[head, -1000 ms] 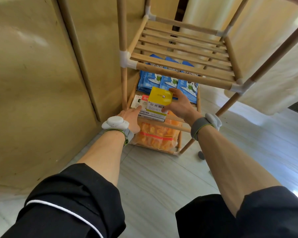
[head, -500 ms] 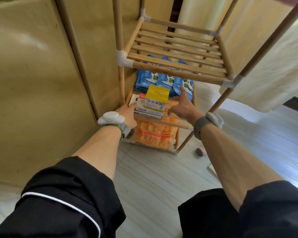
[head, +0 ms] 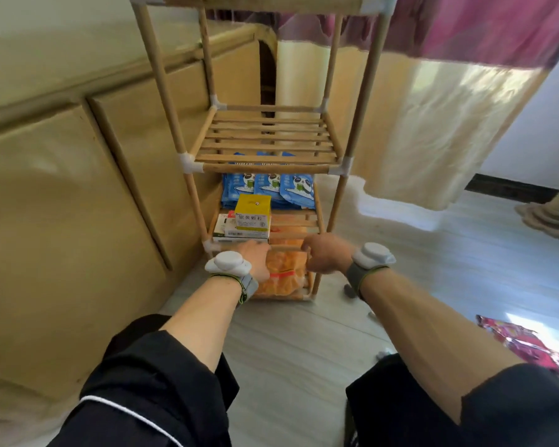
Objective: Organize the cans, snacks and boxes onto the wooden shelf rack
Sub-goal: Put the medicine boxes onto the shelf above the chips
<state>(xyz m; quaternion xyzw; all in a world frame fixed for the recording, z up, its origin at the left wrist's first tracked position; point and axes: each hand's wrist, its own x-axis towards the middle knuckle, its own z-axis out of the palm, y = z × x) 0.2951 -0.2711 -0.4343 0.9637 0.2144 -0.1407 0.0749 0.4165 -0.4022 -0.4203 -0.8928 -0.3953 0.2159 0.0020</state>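
The wooden shelf rack point(head: 191, 162) stands against the beige wall. Its middle tier of bare slats point(head: 265, 137) holds nothing. One tier down, blue panda-print packets point(head: 268, 188) stand at the back. In front of them a yellow box point(head: 252, 214) lies on top of flat white boxes point(head: 228, 229). Orange snack bags point(head: 281, 272) fill the bottom tier. My left hand point(head: 255, 258) is at the front rail, fingertips by the white boxes, holding nothing. My right hand point(head: 323, 256) hovers at the same rail with its fingers curled and nothing in them.
A red snack packet point(head: 530, 346) lies on the floor at the right. A cream cloth point(head: 433, 124) hangs beside the rack under a pink curtain point(head: 465, 24). The padded beige wall point(head: 62, 204) runs along the left. A small grey object point(head: 349, 290) sits by the rack's right foot.
My right hand has let go of the yellow box and drawn back to the front rail. The box now rests on the white boxes. The view has pulled back and tilted up.
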